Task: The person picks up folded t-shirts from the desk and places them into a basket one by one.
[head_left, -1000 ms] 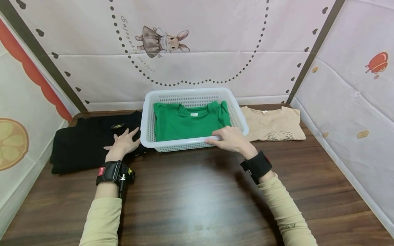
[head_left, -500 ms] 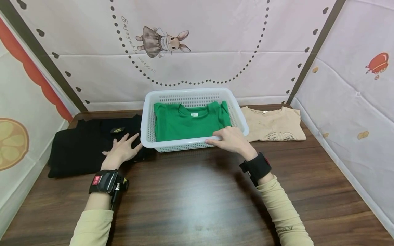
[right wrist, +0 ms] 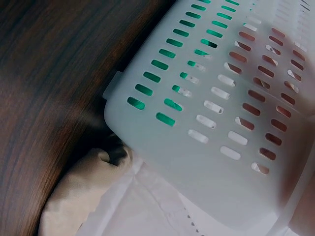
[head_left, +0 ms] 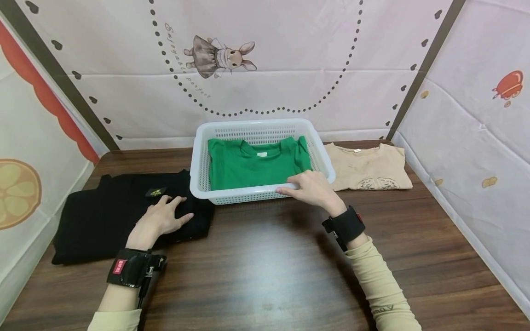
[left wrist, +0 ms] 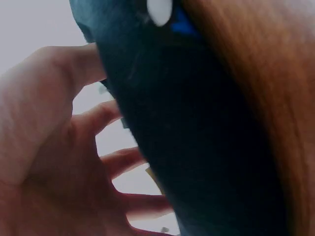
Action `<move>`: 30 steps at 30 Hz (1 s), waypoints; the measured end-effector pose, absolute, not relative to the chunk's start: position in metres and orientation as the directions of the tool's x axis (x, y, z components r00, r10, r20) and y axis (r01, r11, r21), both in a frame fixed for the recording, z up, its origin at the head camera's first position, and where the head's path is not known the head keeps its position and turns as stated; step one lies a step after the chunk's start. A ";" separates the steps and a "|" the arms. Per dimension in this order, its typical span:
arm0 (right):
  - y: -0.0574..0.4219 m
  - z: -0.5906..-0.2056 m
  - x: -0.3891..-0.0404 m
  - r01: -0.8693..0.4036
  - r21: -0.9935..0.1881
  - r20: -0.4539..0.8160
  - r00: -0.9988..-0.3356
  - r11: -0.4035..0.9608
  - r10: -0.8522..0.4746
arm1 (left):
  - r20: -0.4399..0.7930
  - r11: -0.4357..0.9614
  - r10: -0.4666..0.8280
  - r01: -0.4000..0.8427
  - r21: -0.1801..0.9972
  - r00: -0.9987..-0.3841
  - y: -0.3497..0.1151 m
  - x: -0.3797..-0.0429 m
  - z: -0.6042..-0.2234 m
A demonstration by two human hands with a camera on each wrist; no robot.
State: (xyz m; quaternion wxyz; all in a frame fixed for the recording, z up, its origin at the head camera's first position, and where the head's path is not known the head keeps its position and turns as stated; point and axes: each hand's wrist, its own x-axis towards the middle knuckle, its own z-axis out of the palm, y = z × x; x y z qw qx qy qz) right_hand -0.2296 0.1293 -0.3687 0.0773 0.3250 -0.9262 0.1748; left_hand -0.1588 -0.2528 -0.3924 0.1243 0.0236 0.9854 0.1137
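On the left lies a folded black garment (head_left: pixel 107 216) with a small dark label (head_left: pixel 156 191) bearing a yellow mark. My left hand (head_left: pixel 159 220) rests on its right part, fingers spread and slightly bent; the left wrist view shows the fingertips against the dark cloth. A white slotted plastic basket (head_left: pixel 248 192) stands at the back middle, holding a folded green T-shirt (head_left: pixel 258 168). At the basket's front right my right hand (head_left: pixel 312 188) grips the rim, thumb outside and fingers over the inner side. Through the slots in the right wrist view, skin shows behind the basket wall (right wrist: pixel 162 142).
A folded beige shirt (head_left: pixel 366 168) with a patterned patch lies to the right of the basket, partly behind its edge. White printed fabric (head_left: pixel 290 46) walls the back and both sides of the brown wooden table (head_left: pixel 265 276).
My left hand has moved toward the front left, and the black garment has slid with it, coming out from beside the basket. The right hand and the basket have stayed in place.
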 end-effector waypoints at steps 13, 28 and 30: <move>0.129 -0.369 -0.231 -0.620 -0.264 0.253 -0.783 0.739 -0.568 | -0.245 0.978 0.131 0.085 0.192 -0.961 -0.241 -0.125 -0.385; 0.129 -0.369 -0.230 -0.619 -0.277 0.251 -0.785 0.735 -0.567 | -0.344 0.979 0.169 0.118 0.164 -0.924 -0.220 -0.101 -0.377; 0.129 -0.369 -0.229 -0.622 -0.275 0.253 -0.783 0.733 -0.569 | -0.350 0.980 0.174 0.128 0.153 -0.920 -0.217 -0.099 -0.377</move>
